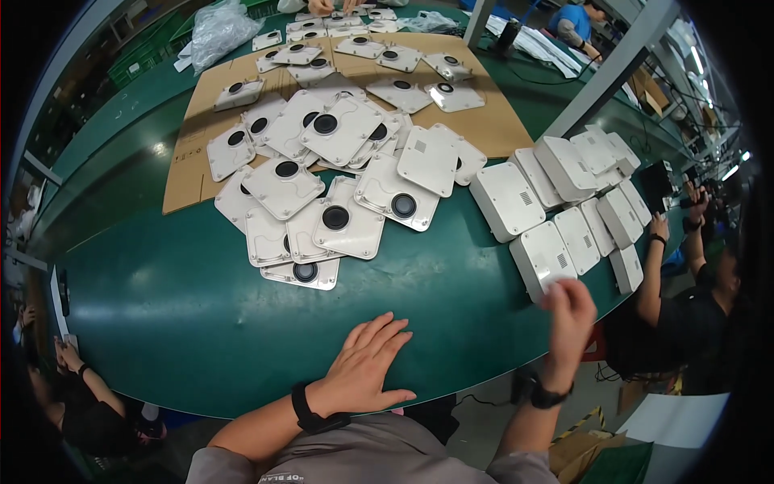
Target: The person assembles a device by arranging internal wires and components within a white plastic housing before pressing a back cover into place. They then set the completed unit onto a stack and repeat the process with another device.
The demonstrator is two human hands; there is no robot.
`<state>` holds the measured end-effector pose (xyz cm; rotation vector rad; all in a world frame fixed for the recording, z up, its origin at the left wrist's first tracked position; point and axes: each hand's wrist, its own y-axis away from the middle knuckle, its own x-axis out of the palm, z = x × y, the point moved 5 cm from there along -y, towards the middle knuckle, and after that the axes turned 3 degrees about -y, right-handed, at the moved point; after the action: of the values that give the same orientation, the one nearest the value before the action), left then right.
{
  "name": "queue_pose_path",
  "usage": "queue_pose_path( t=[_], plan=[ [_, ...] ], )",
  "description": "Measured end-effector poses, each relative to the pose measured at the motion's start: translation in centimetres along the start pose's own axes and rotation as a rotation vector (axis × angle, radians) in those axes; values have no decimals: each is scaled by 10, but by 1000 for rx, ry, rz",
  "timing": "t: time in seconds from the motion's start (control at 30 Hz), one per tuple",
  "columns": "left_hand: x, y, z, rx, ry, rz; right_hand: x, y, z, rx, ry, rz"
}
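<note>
My left hand (367,363) lies palm down on the green tabletop near its front edge, fingers stretched out, holding nothing. To the right, my right hand (571,319) is raised with its fingers bent. Its fingertips are smeared and overlap the near corner of a white box-shaped housing (542,256); whether they touch it, I cannot make out. Beyond my hands lies a loose heap of white square panels, each with a round black speaker, such as the nearest panel (305,273). One white cover (427,161) with a small grille rests on the heap's right side.
More closed white housings (564,168) stand packed together at the right. Brown cardboard (193,153) lies under the far panels. A grey metal post (609,68) rises at the back right. Across the table are another person's hands (321,8); people also sit at both sides.
</note>
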<state>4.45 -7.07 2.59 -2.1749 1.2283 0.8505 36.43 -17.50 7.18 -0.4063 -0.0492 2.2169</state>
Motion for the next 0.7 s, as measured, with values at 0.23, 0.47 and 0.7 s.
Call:
queue_pose_path(
  t=[0.23, 0.47, 0.7],
  plan=[
    [-11, -6, 36, -110, 306, -9, 203, -72, 47, -653, 564, 253],
    [-9, 1, 45, -20, 385, -178, 220, -90, 38, -732, 630, 129],
    [-12, 3, 47, 10, 353, -196, 144, -20, 54, -159, -15, 99]
  ],
)
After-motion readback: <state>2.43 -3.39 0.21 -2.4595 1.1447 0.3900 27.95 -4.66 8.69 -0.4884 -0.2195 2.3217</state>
